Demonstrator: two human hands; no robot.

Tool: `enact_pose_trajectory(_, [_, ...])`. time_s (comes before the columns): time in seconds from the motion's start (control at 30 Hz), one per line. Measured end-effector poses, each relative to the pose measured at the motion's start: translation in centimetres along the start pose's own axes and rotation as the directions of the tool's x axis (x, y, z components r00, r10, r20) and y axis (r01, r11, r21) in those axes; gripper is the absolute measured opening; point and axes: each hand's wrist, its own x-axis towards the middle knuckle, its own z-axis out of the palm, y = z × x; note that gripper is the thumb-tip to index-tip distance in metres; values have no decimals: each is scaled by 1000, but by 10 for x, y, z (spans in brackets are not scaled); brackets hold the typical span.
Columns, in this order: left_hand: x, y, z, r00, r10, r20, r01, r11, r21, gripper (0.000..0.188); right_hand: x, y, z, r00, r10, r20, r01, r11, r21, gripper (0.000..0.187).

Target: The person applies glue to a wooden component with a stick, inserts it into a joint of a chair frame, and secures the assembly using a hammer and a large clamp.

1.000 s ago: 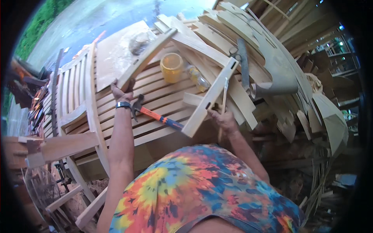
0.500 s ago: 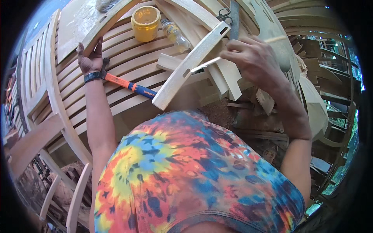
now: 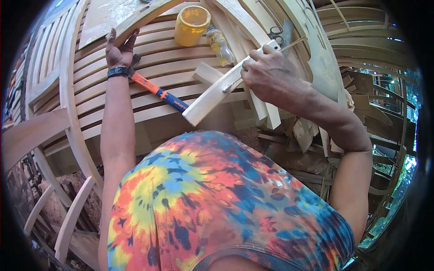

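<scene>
Left hand (image 3: 120, 53) clasps a rail (image 3: 145, 20) between thumb and fingers; right hand (image 3: 271, 70) — earlier beside the bar (image 3: 212, 94), now over it — pinches a stick (image 3: 296, 43).

- From my end, the left arm (image 3: 118, 117) reaches forward, nearly straight.
- I have the left hand (image 3: 120, 56) palm-up, thumb and fingers gripping from opposite sides.
- My right arm (image 3: 337, 122) bends sharply.
- My right hand (image 3: 273, 74) is knuckles-up, fingers curled tight.
</scene>
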Motion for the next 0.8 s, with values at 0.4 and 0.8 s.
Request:
enact_pose_trajectory(0.4, [5,-5,-1,1000,14,-11,-14,1000,16,61,-12,-6,-15,997,-10,82,12,1000,-20,9])
enact_pose_trajectory(0.8, [2,-3,-10,1000,5,-9,-5,1000,-5,57,-53,136,36,836,521,173,-494,852,-176,17])
